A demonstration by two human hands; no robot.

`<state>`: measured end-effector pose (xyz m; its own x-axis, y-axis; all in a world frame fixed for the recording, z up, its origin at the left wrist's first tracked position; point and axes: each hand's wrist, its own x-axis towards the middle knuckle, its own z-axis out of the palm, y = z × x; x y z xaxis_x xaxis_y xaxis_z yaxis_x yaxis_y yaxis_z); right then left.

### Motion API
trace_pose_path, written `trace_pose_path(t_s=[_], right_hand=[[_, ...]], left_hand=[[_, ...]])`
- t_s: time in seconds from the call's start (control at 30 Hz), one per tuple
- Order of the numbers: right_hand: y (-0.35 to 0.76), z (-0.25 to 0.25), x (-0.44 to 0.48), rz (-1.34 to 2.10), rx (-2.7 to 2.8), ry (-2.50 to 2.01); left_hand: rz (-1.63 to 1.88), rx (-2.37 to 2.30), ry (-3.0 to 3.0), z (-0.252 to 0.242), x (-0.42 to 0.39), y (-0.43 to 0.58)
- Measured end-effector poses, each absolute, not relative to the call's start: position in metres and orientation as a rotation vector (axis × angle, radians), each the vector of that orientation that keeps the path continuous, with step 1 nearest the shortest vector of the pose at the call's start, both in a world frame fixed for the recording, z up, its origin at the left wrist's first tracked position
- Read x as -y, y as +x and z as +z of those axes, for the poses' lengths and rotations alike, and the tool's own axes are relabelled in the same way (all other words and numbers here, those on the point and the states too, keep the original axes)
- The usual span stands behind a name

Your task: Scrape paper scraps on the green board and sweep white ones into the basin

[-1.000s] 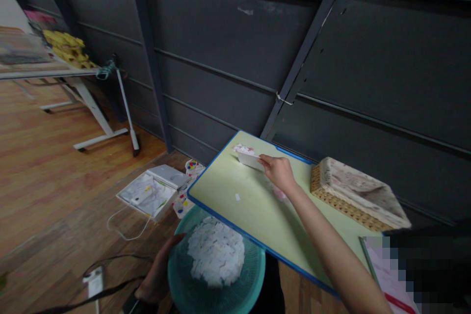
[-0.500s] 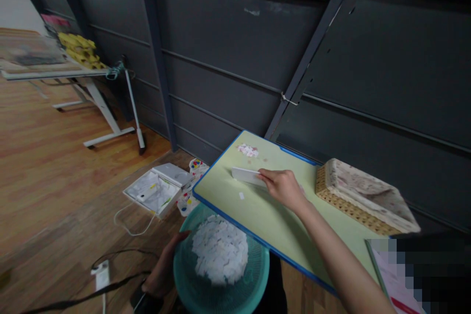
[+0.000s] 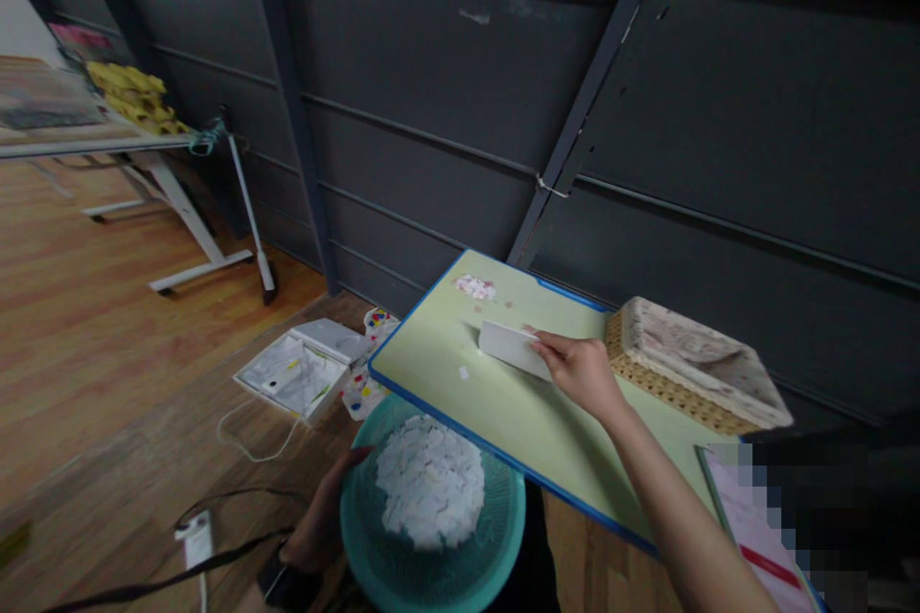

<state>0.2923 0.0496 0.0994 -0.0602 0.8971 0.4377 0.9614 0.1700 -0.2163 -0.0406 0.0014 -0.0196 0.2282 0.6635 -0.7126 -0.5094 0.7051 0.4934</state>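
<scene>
My right hand (image 3: pixel 581 372) grips a flat white card (image 3: pixel 512 349) and holds it tilted on the pale green table (image 3: pixel 495 417) with a blue rim. A small heap of white and pink paper bits (image 3: pixel 475 286) lies at the table's far corner, apart from the card. One stray white bit (image 3: pixel 464 372) lies nearer the front edge. Below that edge, my left hand (image 3: pixel 323 522) holds a teal mesh basket (image 3: pixel 431 522) by its left rim. The basket is heaped with white paper bits (image 3: pixel 429 480).
A woven basket with a cloth lining (image 3: pixel 690 374) stands on the table just right of my hand. A sheet with red print (image 3: pixel 762 536) lies at the near right. On the wooden floor lie an open white case (image 3: pixel 300 372), cables and a white plug strip (image 3: pixel 193 539). A dark panelled wall stands behind.
My right hand has drawn the white card back from the far corner towards the woven basket, leaving the small heap of bits behind. The left hand and teal basket stay about where they were.
</scene>
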Motion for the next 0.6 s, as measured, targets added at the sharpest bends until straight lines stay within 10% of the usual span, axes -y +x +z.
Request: trace_pose_path(t_s=[0.6], right_hand=[[0.262,0.073,0.017,-0.174,1.919,-1.517]], left_hand=[[0.834,-0.967,0.273,-0.008,-0.002,-0.041]])
